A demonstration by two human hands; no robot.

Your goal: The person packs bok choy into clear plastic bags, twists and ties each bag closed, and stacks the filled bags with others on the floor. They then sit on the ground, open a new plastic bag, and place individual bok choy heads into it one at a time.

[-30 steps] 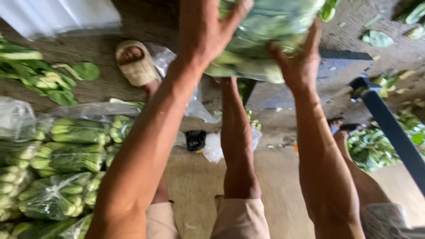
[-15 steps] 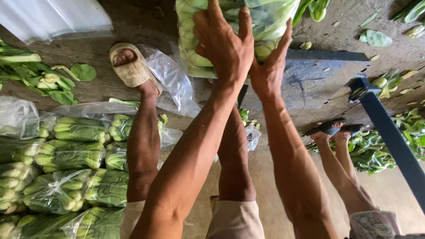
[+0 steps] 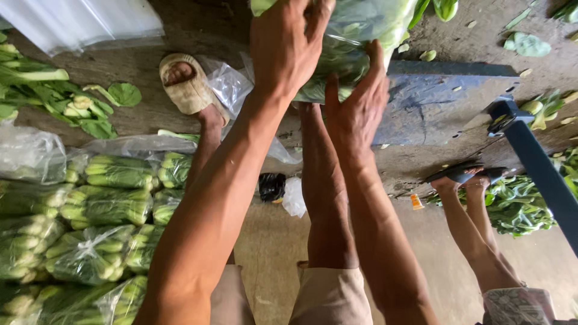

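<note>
Head view, looking down. Both hands clamp 1 clear plastic bag of leafy greens (image 3: 355, 36) at the top edge of the frame: the left hand (image 3: 289, 51) lies over the bag's near face with fingers spread and curled onto the plastic, and the right hand (image 3: 358, 108) presses against its underside, fingers pointing up along it. The bag is held off the ground, above a grey slab-like platform (image 3: 445, 102) and in front of the person's 2 bare legs. Left of the arms, a foot in a tan sandal (image 3: 186, 90) rests on the concrete floor (image 3: 277, 253), touching a crumpled empty plastic bag (image 3: 226, 84). Further left, packed bags of greens (image 3: 90, 210) lie stacked side by side, with loose greens (image 3: 54, 96) on the floor beyond them. A small black object (image 3: 272, 186) and a scrap of white plastic lie between the legs. At right, another person's legs (image 3: 475, 222) stand beside a pile of leaves (image 3: 518, 204) and a dark blue bar (image 3: 542, 174).
</note>
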